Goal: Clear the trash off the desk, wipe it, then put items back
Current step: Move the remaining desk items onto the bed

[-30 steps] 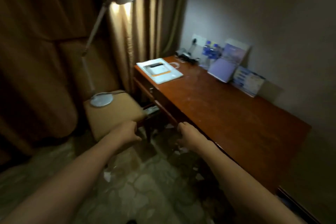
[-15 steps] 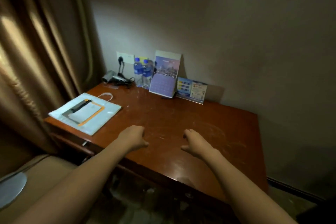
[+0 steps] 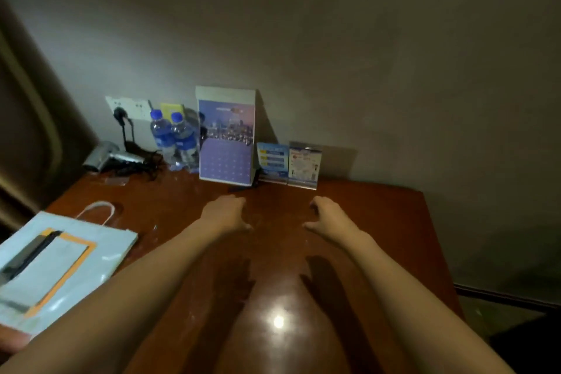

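No legible text on calendar (image 3: 226,143) or acrylic sign cards (image 3: 288,164).

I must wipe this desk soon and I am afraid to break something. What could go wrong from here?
1. The two clear plastic water bottles with blue caps stand close beside the tall purple calendar card; a careless reach could topple them.
2. The silver hair dryer looks plugged into the white wall socket; its black cord could snag.
3. The white paper bag with orange print seems to overhang the brown wooden desk and might slide off.
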Tool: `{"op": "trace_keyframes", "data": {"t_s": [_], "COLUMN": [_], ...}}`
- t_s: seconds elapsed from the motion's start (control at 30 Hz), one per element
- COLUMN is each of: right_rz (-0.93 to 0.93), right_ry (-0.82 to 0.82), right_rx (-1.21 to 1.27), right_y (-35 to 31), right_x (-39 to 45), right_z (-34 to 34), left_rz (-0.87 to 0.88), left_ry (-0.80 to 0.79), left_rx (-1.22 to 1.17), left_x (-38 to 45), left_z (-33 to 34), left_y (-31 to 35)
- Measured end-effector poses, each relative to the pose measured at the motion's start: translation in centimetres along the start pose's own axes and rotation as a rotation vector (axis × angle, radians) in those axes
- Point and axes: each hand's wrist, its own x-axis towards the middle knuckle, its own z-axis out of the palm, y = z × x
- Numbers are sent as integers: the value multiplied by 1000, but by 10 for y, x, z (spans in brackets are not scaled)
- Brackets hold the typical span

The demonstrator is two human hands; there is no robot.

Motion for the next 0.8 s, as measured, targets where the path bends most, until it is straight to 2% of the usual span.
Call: {"op": "trace_keyframes", "data": {"t_s": [0.2,0.33,0.47,0.8], "right_rz": [13,-7,4,22], "right_ry": [38,92,148,-2], "right_rx": [62,-8,-12,19], "right_y": [2,13,23,45], "right_x": [90,145,189,262], "right_z": [-33,-46,-51,-21], "left_rz": [18,59,99,65], "left_ry": [96,159,99,-35], "left_rx": [-96,-288,-414,-646], "left_x": [99,161,209,281], "left_z": [-46,-56,-49,-9], "left_y": [-6,-9,-6,-12]}}
